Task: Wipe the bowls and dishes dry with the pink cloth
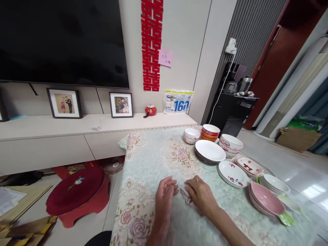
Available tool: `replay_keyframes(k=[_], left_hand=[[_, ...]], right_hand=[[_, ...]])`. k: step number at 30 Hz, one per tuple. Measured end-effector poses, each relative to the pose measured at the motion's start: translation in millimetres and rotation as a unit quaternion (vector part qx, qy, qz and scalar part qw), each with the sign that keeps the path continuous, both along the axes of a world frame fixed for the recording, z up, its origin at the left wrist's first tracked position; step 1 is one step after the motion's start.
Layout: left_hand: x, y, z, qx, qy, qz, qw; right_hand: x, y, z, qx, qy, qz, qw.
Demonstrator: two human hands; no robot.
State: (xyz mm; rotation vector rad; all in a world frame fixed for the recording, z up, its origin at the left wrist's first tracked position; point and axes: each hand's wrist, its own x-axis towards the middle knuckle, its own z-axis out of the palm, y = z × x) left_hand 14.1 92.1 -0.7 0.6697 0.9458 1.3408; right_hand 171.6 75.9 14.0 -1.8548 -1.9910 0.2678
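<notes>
Over the front part of the flowered tablecloth (151, 160), both my hands are raised close together. My left hand (166, 191) has its fingers curled but apart, palm turned inward, with nothing in it. A small, blurred, pale purplish thing, perhaps a cloth, hangs below the bent fingers of my right hand (200, 193); what it is I cannot make out. To the right of my hands stand a stack of white plates (210, 150), flower-patterned plates (233, 173) and pink leaf-shaped dishes (267, 198).
Bowls (192, 133), red and orange bowls (210, 130) and patterned bowls (232, 142) stand at the table's back right. Beyond is a white cabinet (69, 126) with framed photos and a plastic bag (178, 102). A red stool (77, 191) is at the left.
</notes>
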Motion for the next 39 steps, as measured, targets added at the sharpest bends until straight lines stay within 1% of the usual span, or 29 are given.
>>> replay_keyframes(k=[2, 4, 5, 6, 7, 8, 9, 10, 11, 12, 14, 17, 19, 21, 24, 29, 31, 33, 36, 39], left_hand=[[-2.6, -3.6, 1.1, 0.049, 0.029, 0.008, 0.998], [-5.6, -9.6, 2.1, 0.076, 0.057, -0.009, 0.995], [-6.9, -13.4, 2.5, 0.082, 0.073, -0.021, 0.994], [-8.0, -17.5, 2.8, 0.083, 0.089, -0.033, 0.992], [-8.6, -21.8, 3.0, 0.079, 0.105, -0.037, 0.991], [-8.8, -25.9, 3.1, 0.072, 0.125, -0.030, 0.989], [-8.6, -29.7, 3.2, 0.064, 0.145, -0.014, 0.987], [-8.1, -33.2, 3.3, 0.057, 0.165, 0.004, 0.985], [-7.4, -36.2, 3.3, 0.051, 0.184, 0.021, 0.981], [-6.6, -39.0, 3.2, 0.048, 0.202, 0.032, 0.978], [-5.2, -43.9, 2.7, 0.051, 0.224, 0.036, 0.973], [-4.6, -52.2, 0.3, 0.069, 0.242, 0.031, 0.967], [-5.6, -59.2, -2.2, 0.086, 0.254, 0.024, 0.963], [-7.5, -67.5, -4.4, 0.107, 0.277, 0.008, 0.955], [-11.3, -81.7, -5.8, 0.128, 0.318, -0.014, 0.939], [-17.3, -102.5, -3.5, 0.107, 0.346, -0.034, 0.932], [-19.5, -107.4, -2.7, 0.099, 0.371, -0.047, 0.922], [-21.6, -109.6, -2.3, 0.096, 0.410, -0.075, 0.904], [-24.3, -107.0, -1.9, 0.100, 0.453, -0.129, 0.876], [-27.1, -97.1, 0.8, 0.084, 0.470, -0.165, 0.863]], right_hand=[[-16.0, -21.2, 0.9, -0.018, 0.051, 0.028, 0.998], [-28.0, -35.8, 9.7, -0.055, 0.080, 0.069, 0.993], [-30.2, -40.2, 15.9, -0.083, 0.094, 0.103, 0.987], [-29.4, -42.3, 22.3, -0.116, 0.114, 0.148, 0.976], [-25.7, -42.2, 28.1, -0.151, 0.143, 0.196, 0.958], [-19.8, -40.1, 32.4, -0.185, 0.180, 0.240, 0.936], [-12.8, -36.2, 34.7, -0.212, 0.213, 0.266, 0.916], [-5.9, -31.2, 34.6, -0.223, 0.230, 0.264, 0.910], [0.0, -25.6, 32.2, -0.212, 0.231, 0.237, 0.920], [3.9, -20.1, 27.7, -0.181, 0.219, 0.190, 0.940], [4.3, -12.3, 14.5, -0.130, 0.192, 0.115, 0.966], [-10.5, -13.4, -7.3, -0.059, 0.141, 0.029, 0.988], [-23.8, -21.8, -18.4, -0.023, 0.100, -0.004, 0.995], [-34.6, -32.5, -25.6, -0.008, 0.061, -0.010, 0.998], [-43.1, -47.5, -31.2, 0.001, 0.014, -0.003, 1.000], [-45.5, -61.6, -38.6, 0.019, -0.013, 0.020, 1.000], [-44.7, -63.1, -42.0, 0.043, 0.004, 0.039, 0.998], [-43.0, -63.0, -44.3, 0.068, 0.042, 0.049, 0.996], [-40.4, -61.6, -44.6, 0.071, 0.101, 0.031, 0.992], [-39.4, -60.0, -44.3, 0.066, 0.125, 0.004, 0.990]])
